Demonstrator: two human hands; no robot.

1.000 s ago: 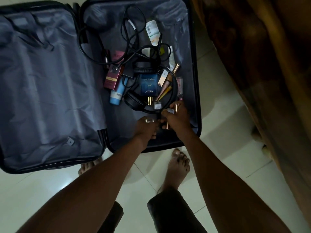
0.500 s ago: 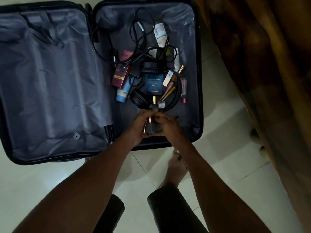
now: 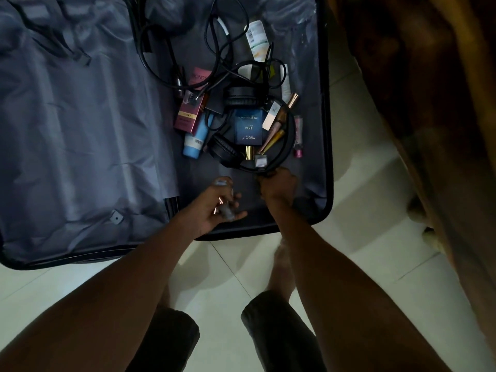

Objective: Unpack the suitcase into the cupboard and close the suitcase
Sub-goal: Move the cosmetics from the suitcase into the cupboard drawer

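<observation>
The black suitcase (image 3: 326,146) lies open flat on the floor, its grey-lined left half bare. The right half holds black headphones (image 3: 228,151), a blue perfume box (image 3: 248,127), a pink box (image 3: 189,116), a blue tube (image 3: 196,139), a white tube (image 3: 257,38), slim cosmetic tubes (image 3: 276,122) and tangled black cables (image 3: 214,49). My left hand (image 3: 214,208) holds a few small cosmetic items (image 3: 224,208) over the suitcase's near end. My right hand (image 3: 276,186) reaches under the headphone band, fingers curled at it; whether it grips the band is hidden.
A dark wooden piece of furniture (image 3: 429,103) stands right of the suitcase. White floor tiles (image 3: 362,210) surround it. My bare feet (image 3: 279,267) stand just behind the suitcase's near edge.
My hands were joined over small items; they have separated. The left keeps the items, and the right has moved forward to the headphone band. The view has shifted closer.
</observation>
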